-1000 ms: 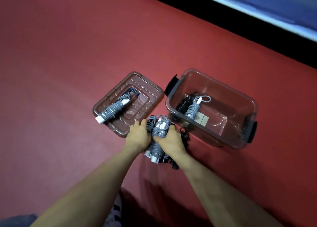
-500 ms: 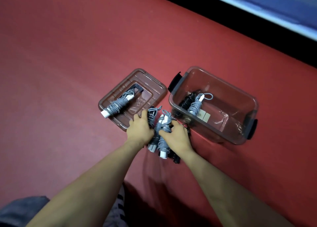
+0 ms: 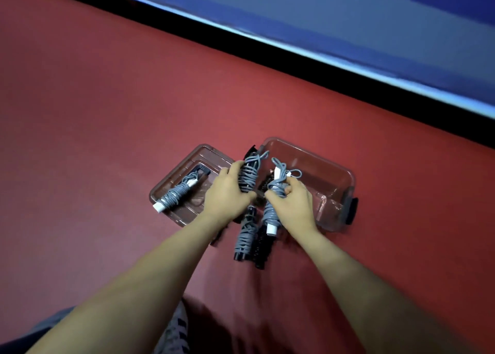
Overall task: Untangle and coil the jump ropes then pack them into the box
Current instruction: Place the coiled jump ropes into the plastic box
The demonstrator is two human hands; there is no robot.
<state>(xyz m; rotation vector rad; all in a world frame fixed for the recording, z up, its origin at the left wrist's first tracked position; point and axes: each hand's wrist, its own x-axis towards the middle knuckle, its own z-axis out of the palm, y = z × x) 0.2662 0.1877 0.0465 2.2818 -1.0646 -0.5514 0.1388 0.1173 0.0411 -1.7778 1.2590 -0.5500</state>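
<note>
- Two bare hands, head view, both raised over the near left corner of the box (image 3: 345,182), a clear plastic tub with dark latches standing on the red floor (image 3: 107,112).
- Left hand (image 3: 227,195): fingers closed around a coiled grey rope with black handles (image 3: 247,178), held roughly upright; its lower end hangs below the hand, loops sticking out at the top.
- Right hand (image 3: 293,203): fingers closed around a coiled grey rope with white handles (image 3: 273,209), white tips showing above and below the fist.
- One all-black coiled rope (image 3: 263,246) hangs beside the lower ends of the other two; which hand carries it cannot be told.
- One dark coil (image 3: 266,183) is partly visible inside the box behind the hands; details hidden.
- One clear lid (image 3: 187,217) lies flat on the floor just left of the box.
- One more coiled grey rope, white-handled (image 3: 175,194), rests diagonally on the lid.
- One blue band with a black edge (image 3: 348,18) runs across the top of the frame, well apart from the box.
- Slight motion blur around the lower rope ends.
</note>
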